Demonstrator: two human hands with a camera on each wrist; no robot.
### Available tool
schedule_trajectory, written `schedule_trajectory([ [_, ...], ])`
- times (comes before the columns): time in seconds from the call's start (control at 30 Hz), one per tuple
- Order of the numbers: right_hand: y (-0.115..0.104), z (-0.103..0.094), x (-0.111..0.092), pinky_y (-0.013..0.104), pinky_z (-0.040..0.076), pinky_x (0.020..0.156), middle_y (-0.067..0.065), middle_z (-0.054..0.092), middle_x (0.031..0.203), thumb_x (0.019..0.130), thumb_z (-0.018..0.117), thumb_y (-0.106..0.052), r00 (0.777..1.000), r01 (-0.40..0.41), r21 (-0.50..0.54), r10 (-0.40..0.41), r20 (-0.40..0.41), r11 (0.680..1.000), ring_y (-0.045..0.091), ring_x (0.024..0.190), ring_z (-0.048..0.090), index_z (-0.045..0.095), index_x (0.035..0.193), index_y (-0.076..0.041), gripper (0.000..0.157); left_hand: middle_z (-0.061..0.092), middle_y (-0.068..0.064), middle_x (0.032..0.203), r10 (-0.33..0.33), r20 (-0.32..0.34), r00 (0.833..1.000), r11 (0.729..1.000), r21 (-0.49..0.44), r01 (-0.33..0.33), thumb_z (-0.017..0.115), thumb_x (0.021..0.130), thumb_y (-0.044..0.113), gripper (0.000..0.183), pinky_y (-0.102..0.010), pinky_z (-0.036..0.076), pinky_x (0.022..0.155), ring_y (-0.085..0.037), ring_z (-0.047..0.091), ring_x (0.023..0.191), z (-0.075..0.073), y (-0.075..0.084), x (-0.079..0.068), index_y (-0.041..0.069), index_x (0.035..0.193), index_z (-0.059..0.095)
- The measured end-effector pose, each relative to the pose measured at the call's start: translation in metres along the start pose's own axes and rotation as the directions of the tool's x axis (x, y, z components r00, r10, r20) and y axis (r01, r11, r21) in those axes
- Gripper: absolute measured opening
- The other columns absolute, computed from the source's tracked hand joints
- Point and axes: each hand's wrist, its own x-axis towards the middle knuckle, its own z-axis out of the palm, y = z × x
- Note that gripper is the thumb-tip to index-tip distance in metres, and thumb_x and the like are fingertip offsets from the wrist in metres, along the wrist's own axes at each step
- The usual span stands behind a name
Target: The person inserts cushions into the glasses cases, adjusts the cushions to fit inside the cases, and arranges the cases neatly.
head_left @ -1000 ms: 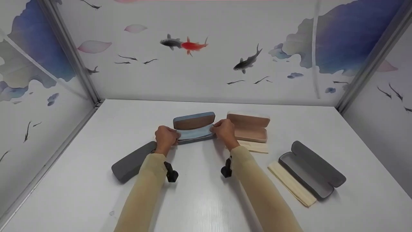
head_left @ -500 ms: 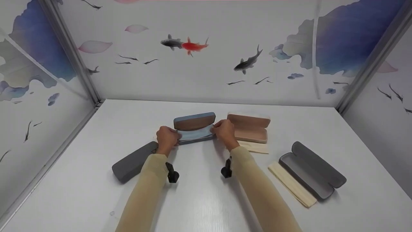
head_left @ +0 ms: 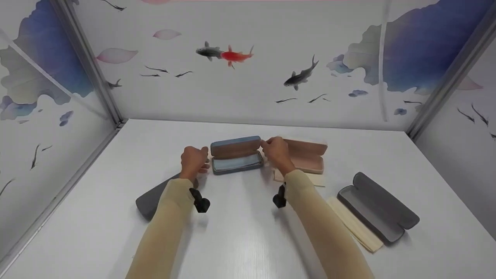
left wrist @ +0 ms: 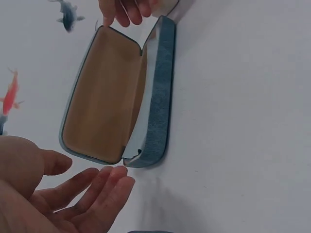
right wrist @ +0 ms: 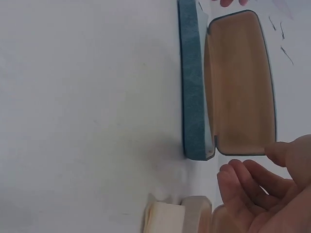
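A blue glasses case with a brown lining stands with its lid up at the table's middle back. Inside its base lies a light blue folded cloth. My left hand hovers just off the case's left end; in the left wrist view its fingers are loosely bent and hold nothing. My right hand is at the lid's right end. In the right wrist view the thumb meets the lid corner, though I cannot tell whether it presses there, and the other fingers are loosely bent beneath.
An open pink glasses case stands right of the blue one, a cream cloth before it. Farther right lie an open grey case and another cream cloth. A closed grey case is partly under my left forearm. Printed walls enclose the table.
Both hands have let go of the light blue cloth, which now lies down in the case's base. The left hand has moved left, the right hand up to the lid's end.
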Motion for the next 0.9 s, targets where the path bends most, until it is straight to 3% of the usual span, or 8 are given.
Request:
schedule_trajectory([
  [0.13, -0.007, -0.004, 0.005, 0.028, 0.054, 0.069, 0.001, 0.058, 0.071, 0.103, 0.054, -0.038, 0.999, -0.037, 0.054, 0.035, 0.037, 0.998, 0.012, 0.067, 0.052, 0.068, 0.098, 0.001, 0.042, 0.066, -0.021, 0.124, -0.063, 0.050, 0.997, 0.997, -0.030, 0.065, 0.041, 0.105, 0.044, 0.060, -0.034, 0.062, 0.079, -0.031, 0.072, 0.102, -0.003, 0.010, 0.000, -0.004, 0.142, 0.045],
  [0.2, -0.010, -0.005, 0.006, 0.034, 0.059, 0.079, 0.001, 0.055, 0.074, 0.101, 0.054, -0.044, 0.996, -0.069, 0.091, 0.064, 0.060, 0.993, 0.015, 0.075, 0.056, 0.065, 0.099, 0.001, 0.046, 0.061, -0.024, 0.132, -0.093, 0.097, 0.991, 0.992, -0.073, 0.100, 0.037, 0.105, 0.050, 0.068, -0.039, 0.061, 0.086, -0.036, 0.068, 0.111, -0.003, 0.014, 0.000, -0.001, 0.149, 0.036],
  [0.3, -0.014, -0.006, 0.008, 0.046, 0.057, 0.095, 0.012, 0.064, 0.108, 0.099, 0.055, -0.052, 0.984, -0.150, 0.148, 0.133, 0.122, 0.978, 0.027, 0.105, 0.064, 0.058, 0.122, 0.003, 0.059, 0.051, -0.027, 0.141, -0.133, 0.189, 0.973, 0.976, -0.145, 0.162, 0.032, 0.103, 0.057, 0.076, -0.044, 0.058, 0.094, -0.041, 0.061, 0.119, -0.004, 0.017, 0.000, 0.004, 0.157, 0.025],
  [0.4, -0.015, -0.007, 0.009, 0.051, 0.050, 0.106, 0.020, 0.044, 0.150, 0.098, 0.054, -0.058, 0.961, -0.222, 0.178, 0.183, 0.208, 0.959, 0.038, 0.136, 0.050, 0.034, 0.150, 0.004, 0.083, 0.043, -0.029, 0.147, -0.146, 0.266, 0.953, 0.960, -0.193, 0.201, 0.032, 0.102, 0.062, 0.080, -0.046, 0.054, 0.100, -0.041, 0.055, 0.126, -0.003, 0.016, 0.001, 0.008, 0.159, 0.020],
  [0.47, -0.015, -0.007, 0.009, 0.052, 0.045, 0.111, 0.021, 0.034, 0.158, 0.095, 0.055, -0.062, 0.943, -0.255, 0.188, 0.201, 0.266, 0.948, 0.040, 0.142, 0.042, 0.023, 0.156, 0.002, 0.093, 0.041, -0.028, 0.149, -0.148, 0.293, 0.945, 0.953, -0.213, 0.215, 0.034, 0.101, 0.063, 0.082, -0.046, 0.052, 0.103, -0.040, 0.052, 0.130, -0.002, 0.015, 0.001, 0.008, 0.160, 0.020],
  [0.63, -0.013, -0.008, 0.005, 0.053, 0.033, 0.120, 0.018, 0.024, 0.164, 0.090, 0.059, -0.066, 0.914, -0.288, 0.257, 0.185, 0.360, 0.923, 0.040, 0.150, 0.030, 0.004, 0.161, -0.005, 0.108, 0.039, -0.026, 0.151, -0.133, 0.314, 0.940, 0.941, -0.259, 0.219, 0.041, 0.099, 0.062, 0.083, -0.047, 0.050, 0.107, -0.039, 0.049, 0.135, 0.001, 0.014, 0.001, 0.007, 0.158, 0.025],
  [0.8, -0.012, -0.001, 0.002, 0.053, 0.029, 0.122, 0.015, 0.016, 0.167, 0.091, 0.062, -0.063, 0.908, -0.313, 0.321, 0.183, 0.377, 0.894, 0.035, 0.154, 0.022, -0.002, 0.161, -0.009, 0.110, 0.041, -0.025, 0.152, -0.122, 0.297, 0.947, 0.943, -0.262, 0.204, 0.046, 0.098, 0.059, 0.079, -0.045, 0.047, 0.110, -0.038, 0.049, 0.136, 0.007, 0.011, 0.004, 0.004, 0.153, 0.034],
  [0.9, -0.012, 0.004, 0.003, 0.053, 0.028, 0.123, 0.013, 0.007, 0.169, 0.090, 0.062, -0.063, 0.906, -0.325, 0.311, 0.198, 0.375, 0.893, 0.033, 0.156, 0.016, -0.005, 0.161, -0.010, 0.111, 0.043, -0.024, 0.152, -0.124, 0.269, 0.955, 0.945, -0.261, 0.196, 0.049, 0.098, 0.056, 0.079, -0.044, 0.047, 0.110, -0.036, 0.050, 0.136, 0.010, 0.010, 0.006, 0.001, 0.153, 0.034],
])
